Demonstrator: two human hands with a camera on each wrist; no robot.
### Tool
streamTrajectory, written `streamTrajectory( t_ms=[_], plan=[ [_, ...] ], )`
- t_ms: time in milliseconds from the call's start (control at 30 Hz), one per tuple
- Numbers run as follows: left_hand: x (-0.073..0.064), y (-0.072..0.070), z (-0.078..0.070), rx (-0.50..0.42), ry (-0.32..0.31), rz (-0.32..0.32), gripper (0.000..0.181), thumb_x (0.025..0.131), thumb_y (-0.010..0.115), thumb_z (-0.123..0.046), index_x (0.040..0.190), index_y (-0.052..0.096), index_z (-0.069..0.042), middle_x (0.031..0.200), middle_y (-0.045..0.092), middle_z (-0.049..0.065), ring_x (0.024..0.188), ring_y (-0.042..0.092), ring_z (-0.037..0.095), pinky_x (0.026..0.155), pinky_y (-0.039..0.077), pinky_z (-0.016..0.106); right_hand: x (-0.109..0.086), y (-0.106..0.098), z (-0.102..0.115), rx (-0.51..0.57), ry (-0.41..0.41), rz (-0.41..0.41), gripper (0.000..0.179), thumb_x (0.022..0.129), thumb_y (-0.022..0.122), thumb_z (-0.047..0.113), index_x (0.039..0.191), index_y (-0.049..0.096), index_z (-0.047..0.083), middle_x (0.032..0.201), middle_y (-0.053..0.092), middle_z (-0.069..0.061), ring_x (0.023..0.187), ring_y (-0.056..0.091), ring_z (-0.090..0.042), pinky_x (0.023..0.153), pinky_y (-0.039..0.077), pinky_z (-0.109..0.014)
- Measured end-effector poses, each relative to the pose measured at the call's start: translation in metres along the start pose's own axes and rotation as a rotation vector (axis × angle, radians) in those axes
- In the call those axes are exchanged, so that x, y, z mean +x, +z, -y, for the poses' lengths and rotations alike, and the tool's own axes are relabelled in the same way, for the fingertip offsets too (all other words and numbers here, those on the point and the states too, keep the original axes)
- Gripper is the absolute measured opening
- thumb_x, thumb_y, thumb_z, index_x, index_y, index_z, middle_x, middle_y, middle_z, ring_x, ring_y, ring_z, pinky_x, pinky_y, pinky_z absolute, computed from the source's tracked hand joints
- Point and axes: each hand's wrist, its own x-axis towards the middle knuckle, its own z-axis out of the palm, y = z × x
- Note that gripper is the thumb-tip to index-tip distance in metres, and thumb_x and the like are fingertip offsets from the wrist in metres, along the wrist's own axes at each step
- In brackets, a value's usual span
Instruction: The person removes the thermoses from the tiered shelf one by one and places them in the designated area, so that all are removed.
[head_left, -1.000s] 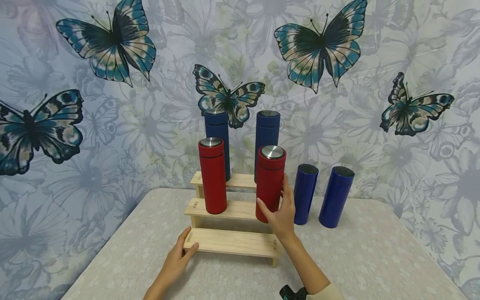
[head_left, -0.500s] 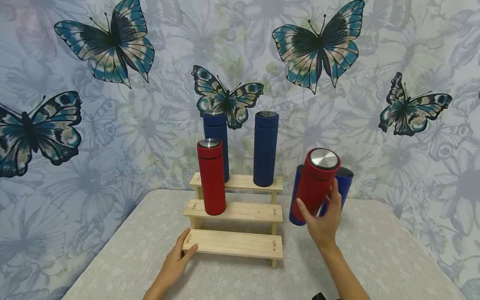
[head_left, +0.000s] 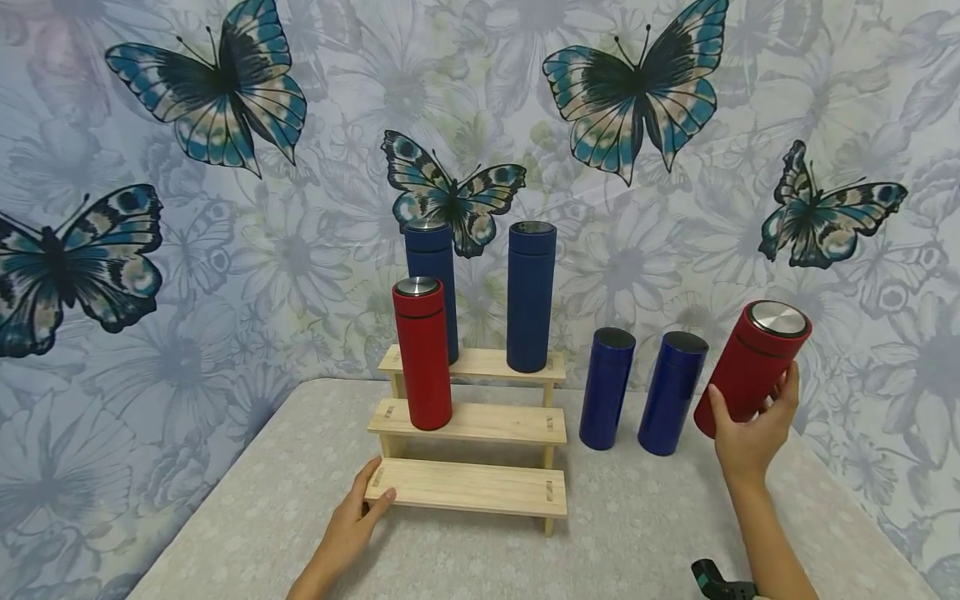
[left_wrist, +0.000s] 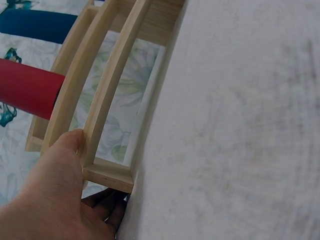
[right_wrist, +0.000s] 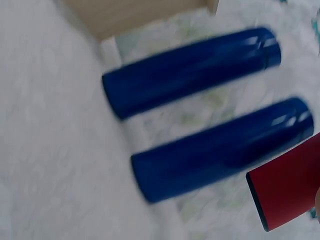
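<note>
My right hand grips a red flask with a steel lid, tilted and held in the air right of two blue flasks standing on the table. The right wrist view shows that red flask beside the same two blue flasks. My left hand holds the left end of the bottom step of a wooden three-step stand; the left wrist view shows the thumb on the stand's step. Another red flask stands on the middle step, two blue flasks on the top step.
The grey patterned table ends at a butterfly-printed wall close behind the stand. Its right edge runs near my right forearm. A dark wrist-camera mount shows at the bottom.
My right hand lifted the red flask off the middle step's right side and carried it rightward past the two blue flasks on the table. My left hand stayed on the stand.
</note>
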Motion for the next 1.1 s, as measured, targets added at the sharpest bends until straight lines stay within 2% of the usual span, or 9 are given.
streamTrajectory(
  t_ms=[133, 333, 533, 767, 833, 1000, 1100],
  plan=[
    [0.001, -0.001, 0.001, -0.002, -0.007, -0.005, 0.069, 0.092, 0.052, -0.045, 0.146, 0.021, -0.016, 0.142, 0.031, 0.026, 0.123, 0.04, 0.042, 0.096, 0.035, 0.055, -0.009, -0.005, -0.036, -0.044, 0.058, 0.007, 0.091, 0.069, 0.076, -0.004, 0.144, 0.027, 0.013, 0.135, 0.042, 0.0, 0.111, 0.042, -0.01, 0.086, 0.036, -0.018],
    [0.0, -0.001, 0.002, -0.004, 0.0, -0.007, 0.069, 0.092, 0.052, -0.045, 0.146, 0.021, -0.016, 0.143, 0.03, 0.025, 0.124, 0.038, 0.042, 0.097, 0.034, 0.055, -0.028, -0.009, -0.067, -0.097, 0.136, 0.031, 0.093, 0.068, 0.077, -0.004, 0.143, 0.028, 0.018, 0.129, 0.043, 0.001, 0.106, 0.039, -0.007, 0.084, 0.033, -0.017],
    [-0.001, -0.002, 0.0, -0.012, 0.003, -0.003, 0.068, 0.093, 0.052, -0.043, 0.146, 0.021, -0.014, 0.141, 0.032, 0.027, 0.12, 0.044, 0.042, 0.094, 0.039, 0.053, -0.037, -0.009, -0.079, -0.139, 0.246, 0.009, 0.093, 0.067, 0.078, -0.002, 0.142, 0.031, 0.023, 0.125, 0.047, -0.007, 0.103, 0.041, -0.008, 0.083, 0.034, -0.017],
    [-0.002, -0.002, -0.001, -0.024, 0.005, -0.002, 0.067, 0.093, 0.052, -0.042, 0.146, 0.022, -0.014, 0.143, 0.03, 0.026, 0.124, 0.039, 0.042, 0.097, 0.034, 0.054, -0.029, -0.005, -0.091, -0.154, 0.288, 0.057, 0.092, 0.069, 0.079, 0.004, 0.144, 0.029, 0.026, 0.129, 0.046, -0.011, 0.108, 0.045, -0.02, 0.088, 0.034, -0.02],
    [-0.002, -0.003, -0.001, -0.027, 0.008, -0.001, 0.067, 0.093, 0.052, -0.041, 0.146, 0.022, -0.014, 0.143, 0.029, 0.026, 0.124, 0.038, 0.042, 0.097, 0.034, 0.054, -0.028, -0.004, -0.096, -0.161, 0.292, 0.078, 0.092, 0.07, 0.08, 0.005, 0.144, 0.029, 0.025, 0.133, 0.045, -0.011, 0.11, 0.045, -0.024, 0.091, 0.035, -0.024],
    [-0.004, -0.002, 0.0, -0.02, 0.013, -0.002, 0.067, 0.093, 0.052, -0.04, 0.146, 0.022, -0.012, 0.142, 0.031, 0.027, 0.121, 0.042, 0.043, 0.094, 0.038, 0.053, -0.025, 0.0, -0.106, -0.156, 0.29, 0.122, 0.094, 0.071, 0.079, 0.005, 0.146, 0.026, 0.023, 0.137, 0.041, -0.016, 0.117, 0.043, -0.033, 0.097, 0.035, -0.045],
    [-0.003, -0.002, -0.002, -0.014, 0.017, -0.005, 0.068, 0.093, 0.052, -0.041, 0.146, 0.022, -0.011, 0.142, 0.03, 0.027, 0.122, 0.04, 0.043, 0.095, 0.037, 0.054, -0.024, 0.002, -0.109, -0.163, 0.285, 0.131, 0.094, 0.072, 0.078, 0.005, 0.147, 0.025, 0.022, 0.136, 0.039, -0.02, 0.118, 0.041, -0.035, 0.098, 0.033, -0.048]
  ],
)
